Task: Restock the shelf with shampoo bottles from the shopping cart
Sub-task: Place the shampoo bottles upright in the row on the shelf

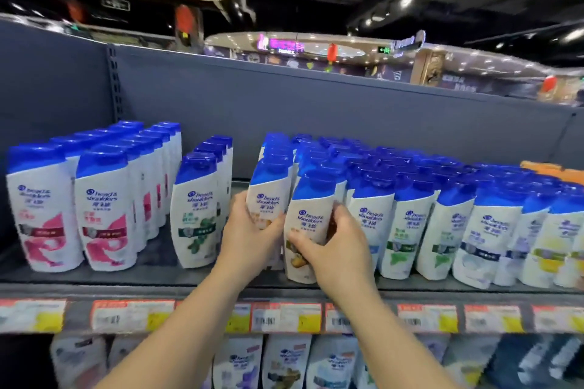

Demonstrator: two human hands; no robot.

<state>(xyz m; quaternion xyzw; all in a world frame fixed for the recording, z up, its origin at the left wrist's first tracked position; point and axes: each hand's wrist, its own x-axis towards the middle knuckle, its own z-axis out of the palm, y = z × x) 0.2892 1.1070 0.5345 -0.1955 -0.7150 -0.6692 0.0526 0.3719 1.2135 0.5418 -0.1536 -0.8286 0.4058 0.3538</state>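
Note:
Two white shampoo bottles with blue caps stand at the front of the grey top shelf (189, 276), near its middle. My left hand (249, 240) is wrapped around the left bottle (268, 196), which leans a little to the right. My right hand (335, 246) grips the right bottle (311, 215), whose label shows a yellow-brown picture low down. Both bottles touch the rows of like bottles behind them. The shopping cart is out of view.
Pink-labelled bottles (104, 215) fill the shelf's left, a short green-labelled row (196, 215) stands beside a gap, and dense rows (442, 218) run to the right. Price tags (284, 316) line the shelf edge. A lower shelf holds more bottles (284, 363).

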